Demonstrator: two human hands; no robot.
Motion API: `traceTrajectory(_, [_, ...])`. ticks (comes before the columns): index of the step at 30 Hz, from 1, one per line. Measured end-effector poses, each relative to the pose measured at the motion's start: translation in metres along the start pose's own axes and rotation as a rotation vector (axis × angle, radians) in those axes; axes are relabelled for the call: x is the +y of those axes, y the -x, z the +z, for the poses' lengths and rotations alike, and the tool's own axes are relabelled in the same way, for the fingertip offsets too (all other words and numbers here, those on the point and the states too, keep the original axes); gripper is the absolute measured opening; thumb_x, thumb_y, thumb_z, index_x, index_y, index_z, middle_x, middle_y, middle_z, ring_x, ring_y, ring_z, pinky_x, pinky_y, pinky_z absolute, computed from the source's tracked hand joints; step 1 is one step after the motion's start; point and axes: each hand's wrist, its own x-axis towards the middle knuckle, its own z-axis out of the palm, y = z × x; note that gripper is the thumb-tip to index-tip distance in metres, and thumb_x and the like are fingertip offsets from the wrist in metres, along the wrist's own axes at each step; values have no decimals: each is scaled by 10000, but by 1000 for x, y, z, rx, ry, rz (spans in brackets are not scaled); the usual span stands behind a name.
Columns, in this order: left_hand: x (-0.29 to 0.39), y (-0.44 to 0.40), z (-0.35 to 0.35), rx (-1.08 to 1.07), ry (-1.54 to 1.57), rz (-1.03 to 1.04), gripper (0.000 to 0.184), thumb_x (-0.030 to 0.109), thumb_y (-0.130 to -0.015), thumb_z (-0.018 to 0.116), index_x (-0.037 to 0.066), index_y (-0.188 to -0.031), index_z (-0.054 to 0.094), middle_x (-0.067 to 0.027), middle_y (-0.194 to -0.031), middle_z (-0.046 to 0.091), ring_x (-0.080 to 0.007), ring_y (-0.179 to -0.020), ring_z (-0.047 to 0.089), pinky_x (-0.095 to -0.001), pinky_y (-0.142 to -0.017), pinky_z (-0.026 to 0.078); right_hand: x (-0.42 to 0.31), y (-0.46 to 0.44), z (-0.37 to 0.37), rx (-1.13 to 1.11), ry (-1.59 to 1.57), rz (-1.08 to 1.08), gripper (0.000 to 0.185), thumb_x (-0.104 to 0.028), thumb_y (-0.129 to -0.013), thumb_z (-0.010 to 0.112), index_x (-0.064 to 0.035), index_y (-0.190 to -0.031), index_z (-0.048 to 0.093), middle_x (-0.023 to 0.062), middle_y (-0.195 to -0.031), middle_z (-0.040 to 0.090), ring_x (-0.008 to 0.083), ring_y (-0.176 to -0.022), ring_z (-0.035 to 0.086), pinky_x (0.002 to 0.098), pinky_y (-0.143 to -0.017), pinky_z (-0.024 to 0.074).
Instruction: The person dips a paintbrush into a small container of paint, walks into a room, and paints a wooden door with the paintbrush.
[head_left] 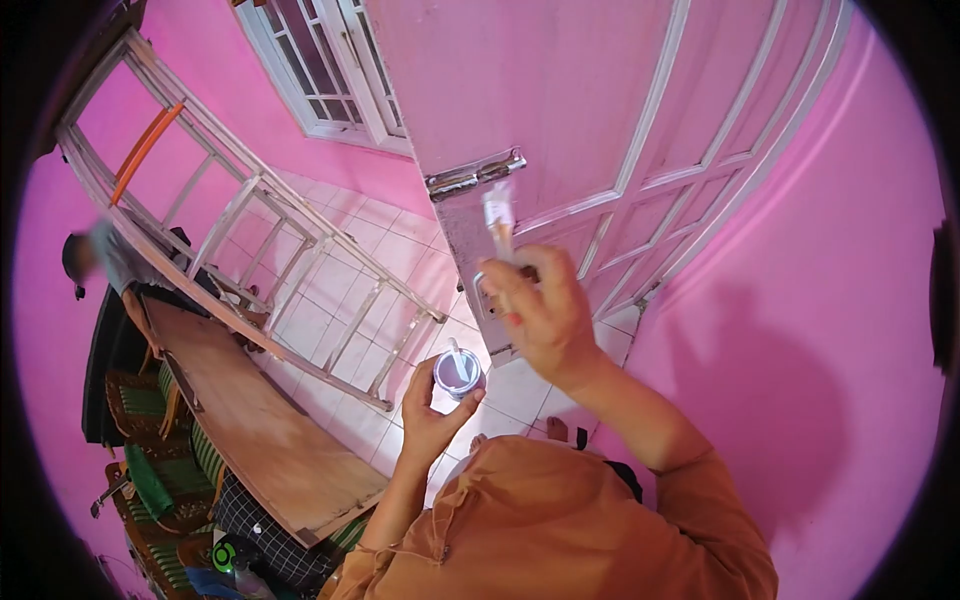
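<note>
My right hand [545, 315] is closed around the handle of a paintbrush [498, 212], raised in front of a pink panelled door [560, 110]. The white-coated bristles are just below the metal bolt latch [475, 175]; whether they touch the door I cannot tell. Lower down, my left hand [432, 415] wraps round a small paint can [458, 374], held upright with its top open. A pale stick [457, 355] stands in the can. Behind my right fingers, the door's lock plate [484, 290] is partly hidden.
On the left a tall ladder [270, 180] leans across the tiled floor [335, 215]. A person [130, 255] stands beyond a wooden board [250, 400] laid over striped chairs [150, 480]. White window frames [350, 60] are behind the door, and a pink wall [800, 350] rises at right.
</note>
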Motion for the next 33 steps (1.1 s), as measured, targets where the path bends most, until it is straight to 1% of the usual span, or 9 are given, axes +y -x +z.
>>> traceTrajectory(6, [1, 3, -2, 47, 14, 10, 591, 167, -820, 913, -33, -1303, 637, -111, -1220, 657, -205, -1159, 653, -353, -1043, 505, -24, 5, 18, -81, -55, -142, 433, 53, -771, 831, -82, -1173, 745, 109, -1123, 534, 268, -879, 623, 378, -708, 553])
traceTrajectory(9, [-2, 7, -4, 80, 27, -14, 583, 171, -819, 914, -32, -1293, 640, -110, -1205, 660, -205, -1146, 656, -351, -1037, 506, -21, 13, 1, -170, -159, -106, 469, -11, -773, 795, -58, -1234, 726, 123, -1104, 550, 297, -910, 619, 411, -786, 546])
traceTrajectory(12, [-6, 11, -10, 107, -17, 14, 580, 168, -814, 915, -29, -1287, 643, -112, -1195, 661, -207, -1133, 658, -350, -1028, 508, -14, 10, -23, -241, -203, -80, 430, -67, -835, 814, -66, -1255, 722, 93, -1021, 567, 272, -871, 636, 391, -736, 559])
traceTrajectory(15, [-14, 14, -15, 27, -41, -7, 654, 87, -836, 897, -9, -1397, 574, -74, -1290, 642, -189, -1235, 624, -357, -1103, 467, 3, 0, -29, -380, -139, -5, 424, -77, -881, 834, -77, -1292, 730, 94, -983, 601, 251, -795, 640, 381, -685, 540])
traceTrajectory(19, [-10, 14, -14, 12, -34, -18, 619, 75, -842, 886, -5, -1378, 588, -61, -1270, 642, -180, -1228, 620, -350, -1101, 458, 30, -24, -17, -393, -86, -89, 434, -93, -873, 842, -84, -1293, 731, 97, -960, 609, 255, -791, 642, 384, -683, 539])
traceTrajectory(25, [-10, 20, -12, 44, -24, -19, 623, 75, -840, 885, -7, -1381, 588, -69, -1289, 627, -185, -1247, 614, -353, -1112, 455, 12, -51, -42, -339, -25, -166, 367, -156, -898, 798, -63, -1245, 719, 83, -965, 605, 282, -887, 656, 401, -745, 565])
traceTrajectory(30, [-12, 24, -12, 57, -17, -39, 647, 85, -832, 895, -11, -1391, 584, -79, -1318, 616, -194, -1265, 609, -361, -1124, 453, 28, -25, -24, -564, -59, -211, 373, -155, -881, 788, -68, -1238, 721, 74, -990, 609, 277, -889, 654, 405, -755, 568])
traceTrajectory(32, [-8, 21, -10, 121, -21, 21, 580, 183, -807, 918, -39, -1273, 653, -123, -1198, 672, -215, -1118, 668, -351, -1013, 518, 40, -29, -13, -538, -39, -224, 369, -149, -876, 787, -66, -1230, 724, 74, -994, 608, 275, -886, 653, 403, -752, 567])
traceTrajectory(33, [-7, 21, -12, 121, -24, 21, 580, 183, -807, 918, -39, -1273, 653, -123, -1198, 672, -215, -1118, 668, -351, -1013, 518, 41, -33, -10, -514, -18, -236, 364, -144, -872, 786, -64, -1222, 728, 74, -997, 607, 273, -883, 652, 401, -748, 567])
